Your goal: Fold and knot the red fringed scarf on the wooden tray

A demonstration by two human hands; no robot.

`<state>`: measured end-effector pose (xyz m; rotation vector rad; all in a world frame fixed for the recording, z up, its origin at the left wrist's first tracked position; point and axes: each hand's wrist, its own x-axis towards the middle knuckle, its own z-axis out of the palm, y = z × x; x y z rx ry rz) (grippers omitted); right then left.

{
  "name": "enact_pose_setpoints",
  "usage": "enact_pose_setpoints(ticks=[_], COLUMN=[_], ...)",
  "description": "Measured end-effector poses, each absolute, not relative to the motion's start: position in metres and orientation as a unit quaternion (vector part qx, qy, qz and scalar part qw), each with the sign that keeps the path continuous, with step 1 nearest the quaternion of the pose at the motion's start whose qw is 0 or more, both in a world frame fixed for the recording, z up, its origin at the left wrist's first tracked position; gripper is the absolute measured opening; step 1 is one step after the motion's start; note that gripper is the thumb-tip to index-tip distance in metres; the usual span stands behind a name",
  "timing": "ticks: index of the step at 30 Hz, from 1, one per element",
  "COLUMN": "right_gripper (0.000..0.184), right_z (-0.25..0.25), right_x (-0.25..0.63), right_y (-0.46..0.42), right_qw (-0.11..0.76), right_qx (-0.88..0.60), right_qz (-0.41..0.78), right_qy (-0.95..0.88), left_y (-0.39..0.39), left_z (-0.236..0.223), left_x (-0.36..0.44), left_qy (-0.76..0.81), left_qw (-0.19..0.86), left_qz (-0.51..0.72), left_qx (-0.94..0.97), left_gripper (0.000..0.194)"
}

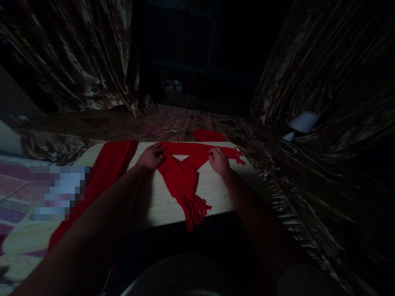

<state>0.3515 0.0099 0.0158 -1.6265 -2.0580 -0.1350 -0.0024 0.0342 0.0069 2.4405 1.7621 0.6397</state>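
A red fringed scarf (180, 176) lies folded into a triangle shape on a light wooden table (216, 193), one tasselled end hanging over the near edge. My left hand (152, 157) rests on the scarf's left part, fingers stretched flat along the fabric. My right hand (218, 160) presses on the scarf's right strip, fingers curled on the cloth near its fringed end (238, 156). A second wide red cloth (108, 172) drapes over the table's left side beside my left arm.
A small red item (209, 135) lies on the patterned floor beyond the table. Shiny dark curtains (77, 53) hang left and right. A white device with a cable (302, 123) sits at the right. The room is very dim.
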Motion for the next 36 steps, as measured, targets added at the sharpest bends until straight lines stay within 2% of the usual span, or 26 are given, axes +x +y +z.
enact_pose_setpoints(ticks=[5, 17, 27, 36], right_gripper=[0.022, 0.028, 0.033, 0.029], right_z=[0.019, 0.041, 0.054, 0.049], right_x=[0.346, 0.330, 0.317, 0.319], right_y=[0.005, 0.007, 0.013, 0.013], right_qw=[0.231, 0.010, -0.017, 0.010], right_qx=[-0.603, -0.627, -0.601, -0.652], right_qz=[-0.082, -0.131, -0.132, -0.125], right_qy=[-0.759, -0.768, -0.788, -0.748], left_y=[0.035, 0.035, 0.037, 0.039], left_z=[0.006, 0.007, 0.004, 0.001], left_x=[-0.003, -0.003, -0.004, -0.004], left_qy=[0.549, 0.565, 0.559, 0.555], left_qw=[0.025, 0.030, 0.026, 0.020], left_qz=[0.208, 0.210, 0.219, 0.211], left_qx=[0.809, 0.797, 0.799, 0.804], left_gripper=[0.064, 0.065, 0.062, 0.063])
